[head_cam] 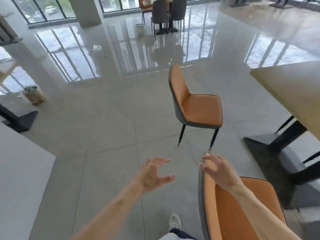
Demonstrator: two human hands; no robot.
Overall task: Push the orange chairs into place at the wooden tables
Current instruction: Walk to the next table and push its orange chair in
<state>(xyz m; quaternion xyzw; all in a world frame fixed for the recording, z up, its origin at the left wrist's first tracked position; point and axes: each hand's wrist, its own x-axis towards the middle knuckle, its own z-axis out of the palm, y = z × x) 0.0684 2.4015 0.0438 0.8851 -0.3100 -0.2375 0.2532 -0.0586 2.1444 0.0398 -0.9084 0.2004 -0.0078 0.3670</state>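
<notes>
We take the wooden tabletop [290, 87] as our landmark: pale, smooth, matte, on a black pedestal with a flat dark base plate [270, 144]. Nearest us, beside that base, is the near orange chair [242, 210], turned so its seat faces the tabletop, and here we go for its backrest. Our right hand [218, 168] hovers over the top edge of the back with its fingers spread and curled; whether it already touches the rim we cannot tell, but it is not closed on anything. Our left hand [155, 174] sits out on the side away from the tabletop, loose and empty in a claw shape, clear of the chair; it looks shaped to catch the other edge of the back, we judge. Two hands on the backrest would make sense, since a push from the top of the back drives the seat straight under the tabletop. Further off, the far orange chair [195, 106] stands well apart from the tabletop's edge, also facing it, not yet pushed in. Both chairs have a curved, moulded shape: smooth orange upholstery inside, a grey shell outside, dark piping along the rim, thin black tapered legs. The floor [107, 135] is glossy grey tile, so those legs should slide easily.
</notes>
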